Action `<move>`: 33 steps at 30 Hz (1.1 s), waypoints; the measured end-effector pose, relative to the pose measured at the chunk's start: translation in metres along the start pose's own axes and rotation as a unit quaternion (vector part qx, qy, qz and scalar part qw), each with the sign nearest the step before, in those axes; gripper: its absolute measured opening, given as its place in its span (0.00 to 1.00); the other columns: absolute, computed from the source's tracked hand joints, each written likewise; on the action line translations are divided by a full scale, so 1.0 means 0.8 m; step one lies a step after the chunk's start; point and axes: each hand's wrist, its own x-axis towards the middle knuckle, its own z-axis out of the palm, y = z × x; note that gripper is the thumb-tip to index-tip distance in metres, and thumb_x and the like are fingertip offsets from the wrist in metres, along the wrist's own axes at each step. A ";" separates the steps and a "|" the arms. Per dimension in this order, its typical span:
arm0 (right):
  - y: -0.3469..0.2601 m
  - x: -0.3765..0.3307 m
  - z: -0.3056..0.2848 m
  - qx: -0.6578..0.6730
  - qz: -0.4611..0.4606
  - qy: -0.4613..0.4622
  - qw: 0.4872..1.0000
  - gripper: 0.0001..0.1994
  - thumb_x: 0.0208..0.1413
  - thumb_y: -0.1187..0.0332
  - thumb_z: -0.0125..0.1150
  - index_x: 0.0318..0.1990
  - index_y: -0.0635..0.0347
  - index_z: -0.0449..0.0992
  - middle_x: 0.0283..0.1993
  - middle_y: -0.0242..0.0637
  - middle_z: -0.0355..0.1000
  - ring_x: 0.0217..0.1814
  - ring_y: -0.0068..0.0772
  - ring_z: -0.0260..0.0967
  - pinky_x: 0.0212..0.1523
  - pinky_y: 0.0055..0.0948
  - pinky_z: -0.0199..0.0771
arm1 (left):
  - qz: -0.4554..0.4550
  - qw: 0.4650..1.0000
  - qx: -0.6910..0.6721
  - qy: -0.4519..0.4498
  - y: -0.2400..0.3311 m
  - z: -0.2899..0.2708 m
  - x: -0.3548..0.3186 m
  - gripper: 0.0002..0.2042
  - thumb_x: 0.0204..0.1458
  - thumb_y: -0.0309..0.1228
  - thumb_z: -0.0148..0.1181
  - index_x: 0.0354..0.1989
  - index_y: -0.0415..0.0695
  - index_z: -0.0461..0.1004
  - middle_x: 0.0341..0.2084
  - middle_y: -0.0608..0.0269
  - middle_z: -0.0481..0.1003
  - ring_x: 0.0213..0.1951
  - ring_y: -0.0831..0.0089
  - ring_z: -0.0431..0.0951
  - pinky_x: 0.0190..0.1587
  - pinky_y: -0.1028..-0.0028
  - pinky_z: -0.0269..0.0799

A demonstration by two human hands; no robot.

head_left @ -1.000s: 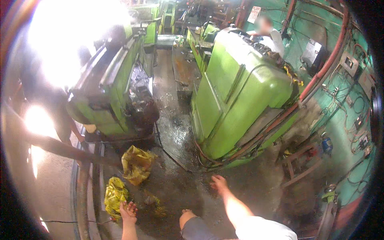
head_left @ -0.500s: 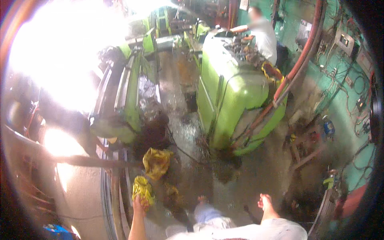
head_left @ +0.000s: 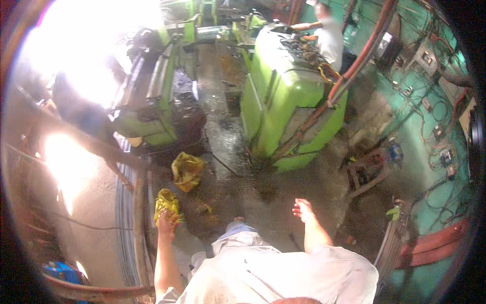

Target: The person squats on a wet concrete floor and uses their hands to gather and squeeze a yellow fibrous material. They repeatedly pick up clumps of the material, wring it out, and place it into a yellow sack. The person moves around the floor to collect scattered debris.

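Note:
My left hand point(head_left: 167, 224) is closed on a crumpled yellow cloth point(head_left: 166, 200), which bulges out past the fingers. A little farther ahead, a dull yellow sack point(head_left: 187, 172) lies slumped on the wet floor, apart from that hand. Out in front of my body on the right is my right hand point(head_left: 304, 209), with its fingers loosely bent and apart and nothing visible in them. The floor is what lies beneath it.
A big green machine point(head_left: 288, 96) stands ahead, and a person point(head_left: 329, 43) works behind it. A second green machine point(head_left: 147, 124) is at the left. Long metal bars point(head_left: 129, 223) run along my left. At right are a low frame point(head_left: 369, 175) and a wired green wall point(head_left: 405, 111).
My view has shifted, so machines and sack sit higher in the picture and more of my shirt shows. Both hands appear higher and farther left. The yellow cloth stays in my left hand.

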 end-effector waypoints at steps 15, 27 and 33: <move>0.082 -0.055 -0.001 0.090 0.020 0.031 0.995 0.14 0.60 0.53 0.68 0.45 0.43 0.70 0.31 0.28 0.72 0.25 0.34 0.74 0.23 0.39 0.75 | -0.011 0.998 -0.054 0.042 0.011 -0.079 -0.051 0.26 0.63 0.49 0.55 0.66 0.52 0.64 0.47 0.61 0.73 0.42 0.63 0.78 0.35 0.63 0.75; 0.096 -0.118 -0.037 0.129 0.009 0.090 0.988 0.13 0.61 0.54 0.67 0.44 0.45 0.70 0.31 0.29 0.70 0.27 0.35 0.73 0.23 0.42 0.72 | -0.003 0.997 -0.073 -0.009 0.037 -0.060 -0.039 0.20 0.62 0.47 0.56 0.58 0.51 0.71 0.45 0.61 0.74 0.42 0.64 0.79 0.35 0.65 0.77; 0.085 -0.122 -0.062 0.148 -0.001 0.110 0.983 0.16 0.59 0.51 0.68 0.46 0.43 0.70 0.36 0.31 0.70 0.31 0.37 0.72 0.31 0.43 0.73 | -0.002 0.996 -0.088 -0.033 0.029 -0.067 -0.028 0.18 0.62 0.47 0.56 0.55 0.52 0.71 0.44 0.62 0.76 0.40 0.64 0.80 0.36 0.65 0.76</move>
